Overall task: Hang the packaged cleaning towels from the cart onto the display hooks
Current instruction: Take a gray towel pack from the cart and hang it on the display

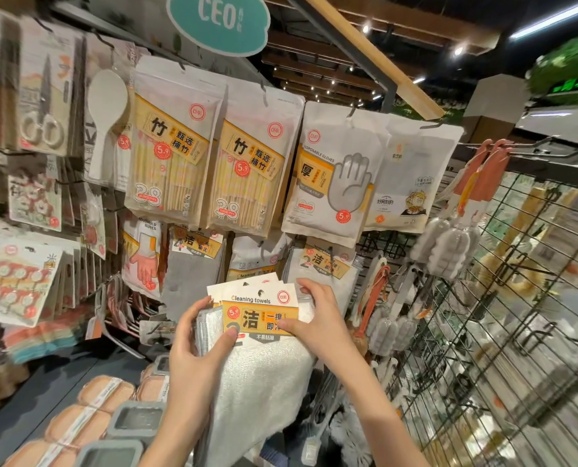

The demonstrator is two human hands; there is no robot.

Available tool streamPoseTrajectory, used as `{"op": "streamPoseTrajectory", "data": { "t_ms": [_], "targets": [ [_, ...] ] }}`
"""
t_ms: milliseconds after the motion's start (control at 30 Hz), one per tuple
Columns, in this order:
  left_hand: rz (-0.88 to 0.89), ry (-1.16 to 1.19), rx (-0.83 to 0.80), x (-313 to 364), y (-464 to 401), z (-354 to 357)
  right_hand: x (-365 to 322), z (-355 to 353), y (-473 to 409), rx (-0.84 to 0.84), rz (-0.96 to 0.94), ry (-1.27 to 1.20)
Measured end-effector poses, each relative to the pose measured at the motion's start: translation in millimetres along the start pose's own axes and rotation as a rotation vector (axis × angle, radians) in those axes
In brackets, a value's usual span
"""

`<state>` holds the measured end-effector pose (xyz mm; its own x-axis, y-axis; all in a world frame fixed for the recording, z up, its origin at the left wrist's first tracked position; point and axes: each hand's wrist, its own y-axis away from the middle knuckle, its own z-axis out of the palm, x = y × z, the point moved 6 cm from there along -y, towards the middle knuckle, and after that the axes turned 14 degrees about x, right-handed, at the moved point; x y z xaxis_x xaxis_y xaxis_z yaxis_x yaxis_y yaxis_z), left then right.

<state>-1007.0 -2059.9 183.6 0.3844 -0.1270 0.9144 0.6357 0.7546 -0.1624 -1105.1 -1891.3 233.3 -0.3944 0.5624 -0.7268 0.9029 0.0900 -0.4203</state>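
Observation:
A stack of packaged cleaning towels [258,306], with white-and-orange header cards and white cloth hanging below, is held up in front of the display. My left hand [201,335] grips the stack's left edge, thumb across the front. My right hand [314,313] pinches the front package's card at its right side. More towel packages [324,264] hang on hooks just behind, with another grey set [193,261] to the left. The hooks themselves are hidden by the packages. No cart is in view.
Bags of bamboo chopsticks [247,173] and disposable gloves [331,176] hang above. A wire grid panel [483,315] with brushes and empty hooks stands at the right. Orange sponges [105,392] and grey boxes [135,419] lie on the shelf below left.

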Motion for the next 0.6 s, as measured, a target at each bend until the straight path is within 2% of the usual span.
{"op": "streamPoseTrajectory", "data": {
  "t_ms": [100,267,400,600],
  "targets": [
    [-0.005,0.005,-0.001,1.3,2.9,-2.5,-2.4,-3.3,3.0,-0.016,0.043,-0.029],
    [-0.015,0.032,0.046,4.1,3.3,-5.8,-11.1,-7.3,15.5,0.077,0.014,-0.133],
    [-0.015,0.026,0.066,2.5,3.1,-11.1,-10.7,-12.9,24.1,0.07,0.076,-0.325],
    [0.007,-0.007,-0.024,9.4,5.1,-9.8,-4.1,-16.6,24.0,0.063,0.115,-0.387]
  ]
}}
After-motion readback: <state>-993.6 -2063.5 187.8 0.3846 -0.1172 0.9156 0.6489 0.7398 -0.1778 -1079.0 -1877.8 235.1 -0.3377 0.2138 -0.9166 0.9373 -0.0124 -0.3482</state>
